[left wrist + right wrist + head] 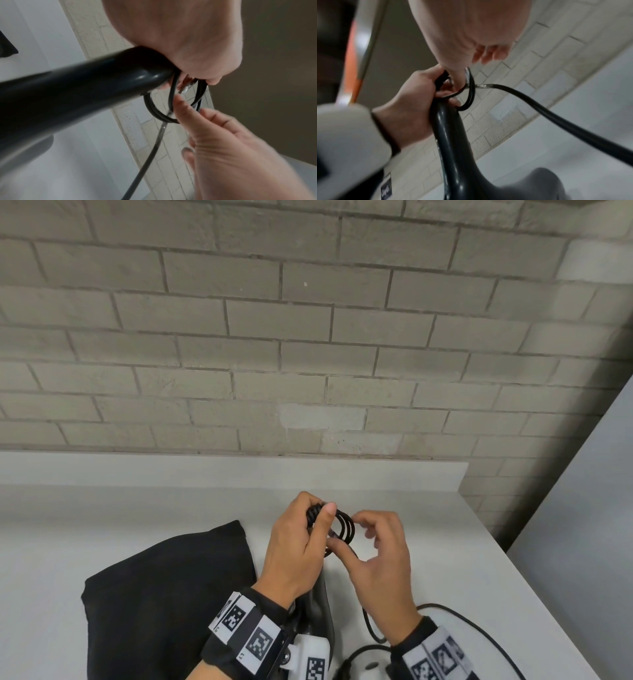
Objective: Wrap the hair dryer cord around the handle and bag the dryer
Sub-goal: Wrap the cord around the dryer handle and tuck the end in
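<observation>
The black hair dryer's handle points up and away from me, and my left hand grips its tip, thumb pressed over several coils of the black cord. In the left wrist view the left hand wraps the handle's end above the coils. My right hand pinches the loose coils between thumb and forefinger, just right of the left hand. The rest of the cord trails down to the table. The black cloth bag lies flat to the left. The dryer body is mostly hidden under my wrists.
A white countertop runs to a low white ledge under a grey brick wall. Slack cord curls on the counter by my right wrist. The counter's right edge drops off diagonally.
</observation>
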Demonstrator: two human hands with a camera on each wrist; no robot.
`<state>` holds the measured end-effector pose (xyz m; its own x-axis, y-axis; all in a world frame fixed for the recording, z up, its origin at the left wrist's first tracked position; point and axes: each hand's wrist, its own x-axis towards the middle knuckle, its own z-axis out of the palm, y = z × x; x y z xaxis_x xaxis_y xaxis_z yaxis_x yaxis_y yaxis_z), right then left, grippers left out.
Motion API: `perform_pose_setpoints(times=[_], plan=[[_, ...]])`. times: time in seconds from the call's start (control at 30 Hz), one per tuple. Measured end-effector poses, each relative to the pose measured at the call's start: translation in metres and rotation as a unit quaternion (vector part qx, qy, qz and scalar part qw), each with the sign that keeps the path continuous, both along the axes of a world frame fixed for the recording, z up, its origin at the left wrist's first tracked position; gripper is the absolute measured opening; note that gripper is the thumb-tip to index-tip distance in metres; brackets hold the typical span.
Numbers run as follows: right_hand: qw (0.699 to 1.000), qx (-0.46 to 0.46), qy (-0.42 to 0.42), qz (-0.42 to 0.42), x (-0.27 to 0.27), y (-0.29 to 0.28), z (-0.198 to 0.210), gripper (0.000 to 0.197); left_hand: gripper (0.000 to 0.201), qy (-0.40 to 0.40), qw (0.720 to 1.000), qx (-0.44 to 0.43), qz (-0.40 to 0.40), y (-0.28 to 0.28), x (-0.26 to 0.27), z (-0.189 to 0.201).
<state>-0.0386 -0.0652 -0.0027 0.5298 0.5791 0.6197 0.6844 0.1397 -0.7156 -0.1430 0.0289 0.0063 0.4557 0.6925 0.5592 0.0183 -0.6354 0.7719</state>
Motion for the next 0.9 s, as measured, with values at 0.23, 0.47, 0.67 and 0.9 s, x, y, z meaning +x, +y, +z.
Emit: perform_pose_setpoints(times=[0.23, 0.47, 0.67, 0.9], plan=[[0.967, -0.089, -0.211, -0.11, -0.024, 0.001, 0.0, 0.027, 0.036, 0.002, 0.999, 0.001, 0.038, -0.004, 0.003, -0.001], [0.975, -0.203, -0.076, -0.057, -0.029, 0.001, 0.018, 0.016, 0.04, 0.008, 0.999, 0.025, 0.037, -0.007, 0.005, -0.002], [0.971, -0.229, 0.064, 0.034, -0.029, -0.008, 0.038, 0.014, 0.04, 0.007, 0.998, 0.044, 0.051, -0.008, 0.006, 0.0], [0.942, -0.247, 0.197, 0.109, -0.022, -0.021, 0.056, 0.019, 0.04, 0.005, 0.998, 0.051, 0.045, -0.01, 0.009, 0.003]])
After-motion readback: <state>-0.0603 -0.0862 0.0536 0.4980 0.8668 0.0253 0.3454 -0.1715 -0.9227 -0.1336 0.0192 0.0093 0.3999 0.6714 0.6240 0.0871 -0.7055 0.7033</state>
